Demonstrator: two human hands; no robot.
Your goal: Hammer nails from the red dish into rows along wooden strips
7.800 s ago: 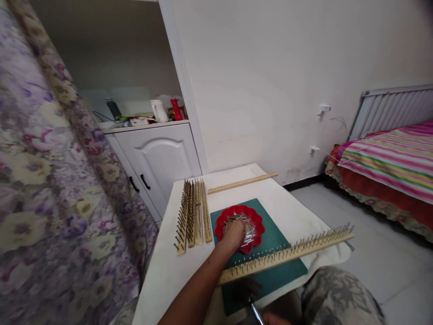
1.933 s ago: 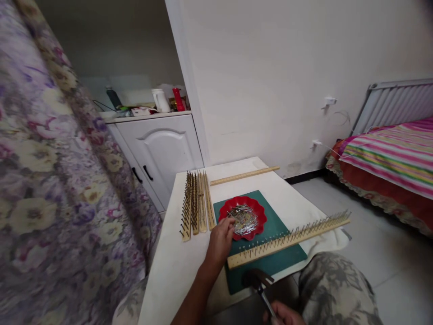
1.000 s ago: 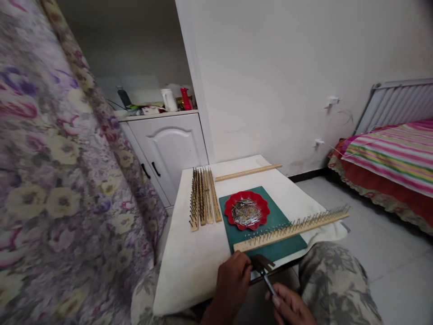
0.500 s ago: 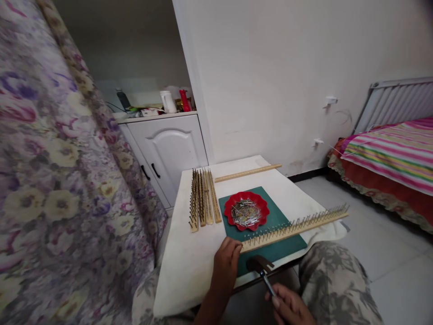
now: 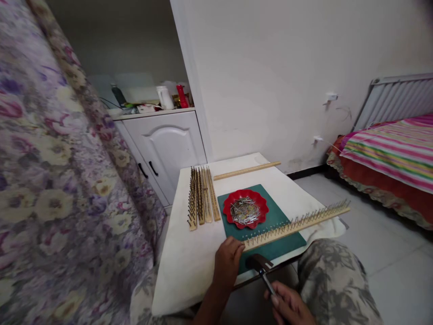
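Note:
My left hand [image 5: 228, 261] rests on the near end of a long wooden strip [image 5: 297, 224] studded with a row of upright nails, fingers curled against its tip. The strip lies across a green mat [image 5: 267, 221] on a white table [image 5: 189, 266]. My right hand [image 5: 287, 307] is closed round the handle of a hammer [image 5: 260, 266], whose dark head hovers just below the strip's near end. A red scalloped dish [image 5: 246, 209] full of loose nails sits on the mat behind the strip.
Several finished nail strips [image 5: 201, 201] lie side by side left of the mat, and a bare wooden strip [image 5: 246, 170] lies at the table's far edge. A floral curtain [image 5: 50, 180] hangs at left, a white cabinet [image 5: 165, 149] behind, a striped bed [image 5: 389, 153] at right.
My left hand left the red dish, came back to the table's near edge, then settled on the strip's near end. The hammer rose into view beside it.

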